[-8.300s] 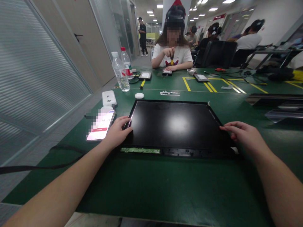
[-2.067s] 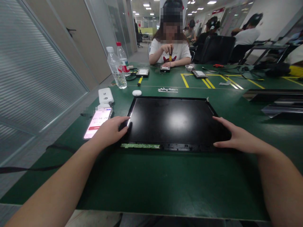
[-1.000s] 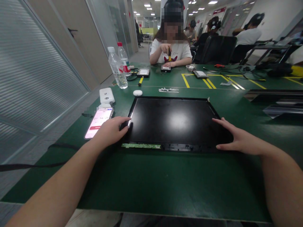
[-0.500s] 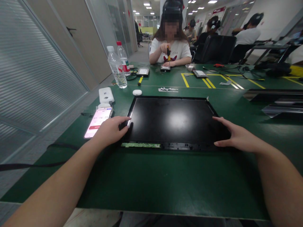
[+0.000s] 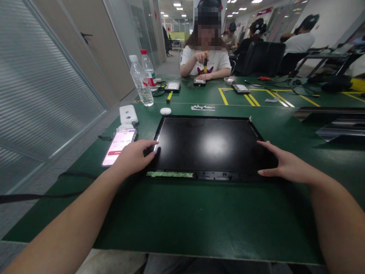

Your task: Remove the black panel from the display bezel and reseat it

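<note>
A black LCD screen panel (image 5: 188, 142) lies face up on the green table, a green circuit board strip (image 5: 171, 174) along the left of its near edge. My left hand (image 5: 135, 158) grips the panel's left side, thumb and index finger spread over the rim. On the opposite side, my right hand (image 5: 288, 161) holds the right edge the same way, its thumb by the near corner. The other fingers of both hands are mostly hidden at the panel's sides.
Left of the panel lie a lit phone (image 5: 119, 146) and a white device (image 5: 128, 114). Two water bottles (image 5: 142, 85) stand behind. A white earbud case (image 5: 165, 111) sits past the panel. Shiny strips (image 5: 339, 133) lie right. Across the table, a person holds a screwdriver (image 5: 205, 65) over a hard drive (image 5: 199, 82).
My hands and the panel hold their places. The phone's timer has advanced by a second. Across the table, the person's screwdriver has shifted slightly to the right.
</note>
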`<action>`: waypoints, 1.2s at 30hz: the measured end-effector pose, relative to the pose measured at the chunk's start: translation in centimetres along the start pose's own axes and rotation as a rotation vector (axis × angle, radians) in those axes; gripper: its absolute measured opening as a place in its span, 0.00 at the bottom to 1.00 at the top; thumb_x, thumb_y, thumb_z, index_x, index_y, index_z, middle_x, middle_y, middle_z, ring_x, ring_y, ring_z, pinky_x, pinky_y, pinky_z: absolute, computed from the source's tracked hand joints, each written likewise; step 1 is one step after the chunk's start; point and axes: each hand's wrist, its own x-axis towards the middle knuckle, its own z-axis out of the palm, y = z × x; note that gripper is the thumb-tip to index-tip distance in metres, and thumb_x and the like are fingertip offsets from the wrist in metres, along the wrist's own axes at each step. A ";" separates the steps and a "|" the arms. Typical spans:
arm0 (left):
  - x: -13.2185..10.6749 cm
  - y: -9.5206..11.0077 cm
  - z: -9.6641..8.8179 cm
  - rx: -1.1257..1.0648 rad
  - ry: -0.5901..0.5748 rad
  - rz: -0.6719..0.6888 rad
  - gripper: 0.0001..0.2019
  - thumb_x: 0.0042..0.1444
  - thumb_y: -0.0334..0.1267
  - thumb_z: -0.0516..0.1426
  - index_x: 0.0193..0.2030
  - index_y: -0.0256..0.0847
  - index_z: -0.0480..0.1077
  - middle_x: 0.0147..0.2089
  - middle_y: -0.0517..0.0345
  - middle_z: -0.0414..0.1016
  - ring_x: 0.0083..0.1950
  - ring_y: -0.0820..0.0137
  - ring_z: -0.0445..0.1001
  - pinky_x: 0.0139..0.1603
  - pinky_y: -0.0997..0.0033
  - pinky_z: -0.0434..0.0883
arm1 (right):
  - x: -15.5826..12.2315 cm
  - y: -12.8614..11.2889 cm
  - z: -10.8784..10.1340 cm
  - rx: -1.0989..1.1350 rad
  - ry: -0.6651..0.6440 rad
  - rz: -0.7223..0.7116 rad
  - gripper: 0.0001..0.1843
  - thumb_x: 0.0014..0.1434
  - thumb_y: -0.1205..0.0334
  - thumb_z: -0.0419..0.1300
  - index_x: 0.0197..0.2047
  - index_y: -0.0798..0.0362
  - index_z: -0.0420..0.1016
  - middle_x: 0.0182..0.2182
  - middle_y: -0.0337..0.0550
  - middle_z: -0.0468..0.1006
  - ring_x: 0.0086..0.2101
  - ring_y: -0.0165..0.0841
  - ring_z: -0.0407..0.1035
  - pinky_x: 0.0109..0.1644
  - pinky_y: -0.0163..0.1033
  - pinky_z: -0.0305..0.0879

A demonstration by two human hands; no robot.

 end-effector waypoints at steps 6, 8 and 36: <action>0.2 -0.1 -0.1 -0.039 0.001 -0.037 0.29 0.64 0.48 0.55 0.66 0.40 0.80 0.64 0.43 0.85 0.60 0.44 0.84 0.63 0.45 0.78 | -0.2 -0.8 -0.5 -0.012 -0.025 -0.003 0.65 0.44 0.33 0.75 0.81 0.46 0.64 0.81 0.61 0.55 0.76 0.65 0.54 0.79 0.70 0.52; 0.3 -0.2 -0.1 -0.068 0.006 -0.065 0.29 0.64 0.47 0.56 0.68 0.40 0.79 0.63 0.43 0.85 0.58 0.45 0.85 0.63 0.45 0.79 | -0.3 -1.1 -0.6 0.047 -0.021 -0.007 0.63 0.45 0.33 0.74 0.79 0.45 0.65 0.81 0.59 0.57 0.77 0.65 0.53 0.79 0.67 0.52; 0.5 0.4 0.8 0.106 -0.047 0.022 0.29 0.69 0.37 0.49 0.68 0.26 0.79 0.75 0.32 0.73 0.75 0.42 0.73 0.77 0.44 0.68 | 1.0 -1.7 -0.3 -0.177 0.176 0.217 0.23 0.63 0.62 0.59 0.58 0.53 0.87 0.54 0.55 0.82 0.41 0.40 0.79 0.53 0.42 0.76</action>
